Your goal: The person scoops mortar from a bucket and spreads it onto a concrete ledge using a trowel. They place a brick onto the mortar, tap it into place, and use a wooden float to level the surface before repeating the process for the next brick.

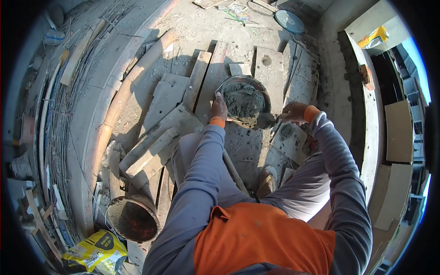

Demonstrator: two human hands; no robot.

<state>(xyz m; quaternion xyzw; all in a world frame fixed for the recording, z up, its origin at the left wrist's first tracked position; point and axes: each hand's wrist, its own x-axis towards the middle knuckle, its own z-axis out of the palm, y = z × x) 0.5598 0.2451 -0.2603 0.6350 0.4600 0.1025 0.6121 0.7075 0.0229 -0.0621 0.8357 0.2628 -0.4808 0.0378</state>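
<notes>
A round bucket (266, 97) full of wet grey mortar (243, 100) stands in front of me. My left hand (219, 107) grips the bucket at its left rim. On the right side, my right hand (294, 113) is closed around the handle of a trowel (265, 121). The trowel's blade is at the bucket's lower right edge, with mortar on or around it. Most of the handle is hidden by my fingers.
Loose boards (161, 98) cover the floor. A second bucket (133, 218) stands at lower left beside a yellow bag (95, 252). A bamboo pole (120, 103) lies left; a low wall (366, 117) runs along the right. A round lid (289, 21) lies farther off.
</notes>
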